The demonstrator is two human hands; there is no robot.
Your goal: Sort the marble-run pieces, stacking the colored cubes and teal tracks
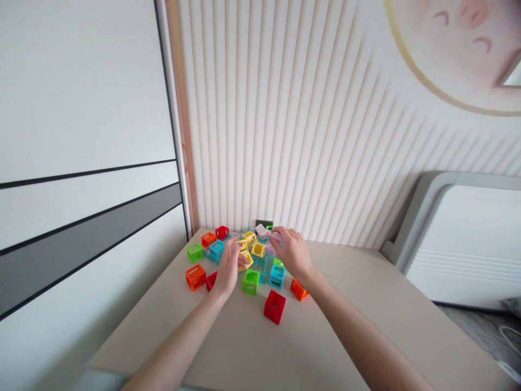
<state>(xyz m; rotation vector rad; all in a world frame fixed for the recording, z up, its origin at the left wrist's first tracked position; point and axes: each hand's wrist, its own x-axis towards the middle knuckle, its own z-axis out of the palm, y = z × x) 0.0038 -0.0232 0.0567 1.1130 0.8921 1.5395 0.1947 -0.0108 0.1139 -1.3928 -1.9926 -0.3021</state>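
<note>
Yellow blocks (246,262) sit in your left hand (228,266), which curls round them — a pale lilac piece (261,232), pinched in your right hand (293,252), is slightly farther right and beyond.

Soft light is spreading brightly.
Shadow is dimming the cabinet (101,296) along the left edge of the table (252,353); detail is blurring.

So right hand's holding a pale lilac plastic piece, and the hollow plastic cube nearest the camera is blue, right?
No, that's a red hollow plastic cube, not blue, as the head view shows. The right hand holds the pale lilac plastic piece.
</note>
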